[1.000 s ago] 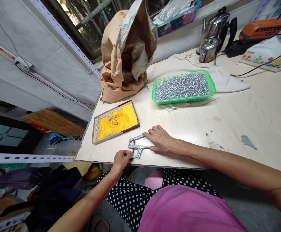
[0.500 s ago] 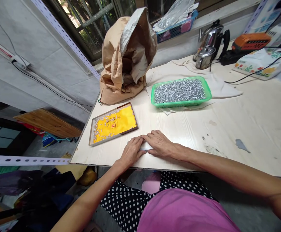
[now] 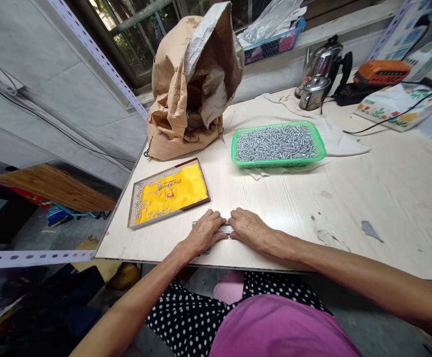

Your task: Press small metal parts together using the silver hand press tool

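Both of my hands lie side by side on a metal plier-like hand tool [image 3: 226,229] near the front edge of the pale wooden table [image 3: 387,188]. My left hand [image 3: 202,234] covers the tool's left part with its fingers curled over it. My right hand [image 3: 251,229] presses on the handles, fingers together. Only a short strip of metal shows between the hands. Just beyond my left hand sits a shallow tray with a yellow liner [image 3: 168,214] holding scattered small metal pieces.
A green plastic basket [image 3: 279,161] full of small metal pieces stands on a cloth [image 3: 344,140] mid-table. A tall open brown paper sack [image 3: 193,84] is behind the tray. A steel kettle [image 3: 318,64], an orange device [image 3: 381,72] and cables are at the far right.
My left hand left the tool's jaw at the table edge and came up to lie over the tool beside my right hand. The view shifted slightly.
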A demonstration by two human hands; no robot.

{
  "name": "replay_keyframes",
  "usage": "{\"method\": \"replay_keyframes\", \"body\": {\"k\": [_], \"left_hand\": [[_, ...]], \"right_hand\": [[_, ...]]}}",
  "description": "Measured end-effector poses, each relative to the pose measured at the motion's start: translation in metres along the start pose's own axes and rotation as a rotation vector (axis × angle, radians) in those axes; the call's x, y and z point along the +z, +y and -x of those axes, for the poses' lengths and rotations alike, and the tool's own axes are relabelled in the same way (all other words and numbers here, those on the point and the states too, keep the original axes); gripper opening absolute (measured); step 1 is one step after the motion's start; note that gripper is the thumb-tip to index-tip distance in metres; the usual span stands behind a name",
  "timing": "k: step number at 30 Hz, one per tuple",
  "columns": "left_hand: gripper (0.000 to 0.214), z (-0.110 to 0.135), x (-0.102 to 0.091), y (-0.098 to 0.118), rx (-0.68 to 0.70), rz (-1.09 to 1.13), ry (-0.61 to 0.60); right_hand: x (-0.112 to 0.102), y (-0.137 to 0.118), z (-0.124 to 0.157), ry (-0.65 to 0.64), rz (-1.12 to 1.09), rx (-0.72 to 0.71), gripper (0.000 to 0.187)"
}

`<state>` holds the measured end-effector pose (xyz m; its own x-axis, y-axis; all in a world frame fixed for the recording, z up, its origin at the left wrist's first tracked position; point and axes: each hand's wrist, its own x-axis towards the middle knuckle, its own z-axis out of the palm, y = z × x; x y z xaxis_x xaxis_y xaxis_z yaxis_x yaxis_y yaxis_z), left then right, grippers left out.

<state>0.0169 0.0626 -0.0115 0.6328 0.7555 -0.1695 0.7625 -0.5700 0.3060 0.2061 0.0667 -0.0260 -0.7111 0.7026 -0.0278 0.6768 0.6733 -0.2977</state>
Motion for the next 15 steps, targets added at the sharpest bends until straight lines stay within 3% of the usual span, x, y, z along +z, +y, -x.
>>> {"method": "replay_keyframes", "body": {"k": [6, 11, 15], "left_hand": [[0.034, 0.002, 0.008, 0.0, 0.008, -0.009, 0.046], [0.03, 0.004, 0.006, 0.003, -0.042, -0.079, 0.064], [0.048, 0.016, 0.023, 0.016, -0.131, -0.118, 0.249]], "right_hand": [[0.021, 0.002, -0.004, -0.014, 0.005, -0.066, 0.016], [0.013, 0.004, 0.001, 0.084, 0.027, -0.032, 0.011], [-0.001, 0.018, 0.005, 0.146, -0.005, -0.049, 0.049]]}}
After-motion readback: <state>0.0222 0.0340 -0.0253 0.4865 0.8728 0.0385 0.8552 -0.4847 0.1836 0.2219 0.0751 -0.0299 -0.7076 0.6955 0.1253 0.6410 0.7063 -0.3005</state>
